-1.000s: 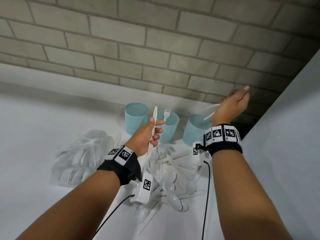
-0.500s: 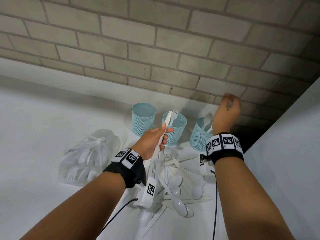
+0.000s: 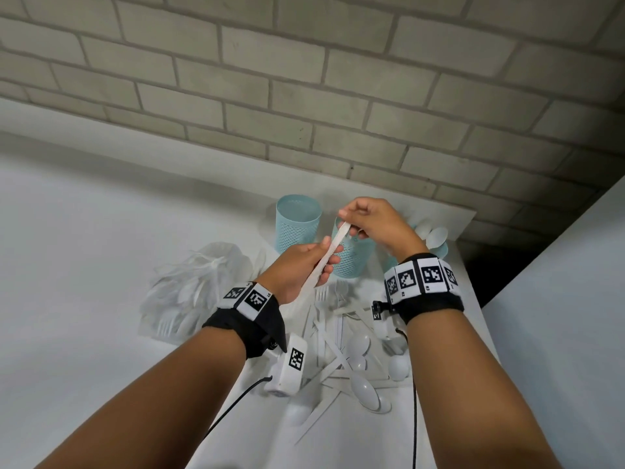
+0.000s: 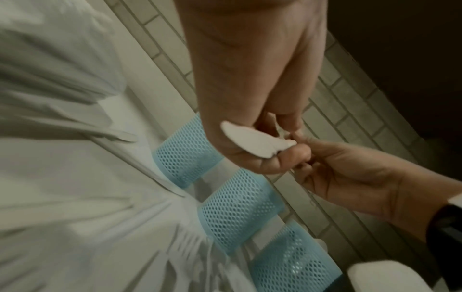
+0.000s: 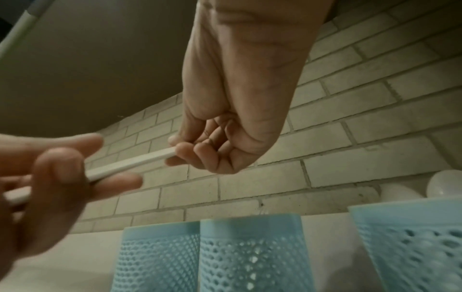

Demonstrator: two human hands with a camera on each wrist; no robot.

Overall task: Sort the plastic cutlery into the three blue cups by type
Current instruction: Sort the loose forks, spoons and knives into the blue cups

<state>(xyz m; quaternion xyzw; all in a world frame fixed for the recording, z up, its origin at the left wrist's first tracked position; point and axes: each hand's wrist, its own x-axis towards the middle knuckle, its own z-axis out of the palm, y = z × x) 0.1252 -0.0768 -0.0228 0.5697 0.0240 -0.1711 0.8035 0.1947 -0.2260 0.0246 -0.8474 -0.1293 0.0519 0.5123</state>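
Head view: the right hand (image 3: 375, 225), which half a second ago hung by the right cup (image 3: 439, 248), has crossed to the middle cup (image 3: 351, 258) and now pinches the top end of the white knife (image 3: 326, 255). The left hand (image 3: 297, 269) still grips its middle, above the loose cutlery pile (image 3: 348, 353). The right cup is mostly hidden behind the right wrist; spoon bowls show at its rim. The left cup (image 3: 297, 221) stands beside the middle one.

Left wrist view: thumb and curled fingers clamp the knife's end; the table is blurred.

Right wrist view: fingertips (image 5: 185, 148) curl onto the knife's tip; the cups are cut off below.
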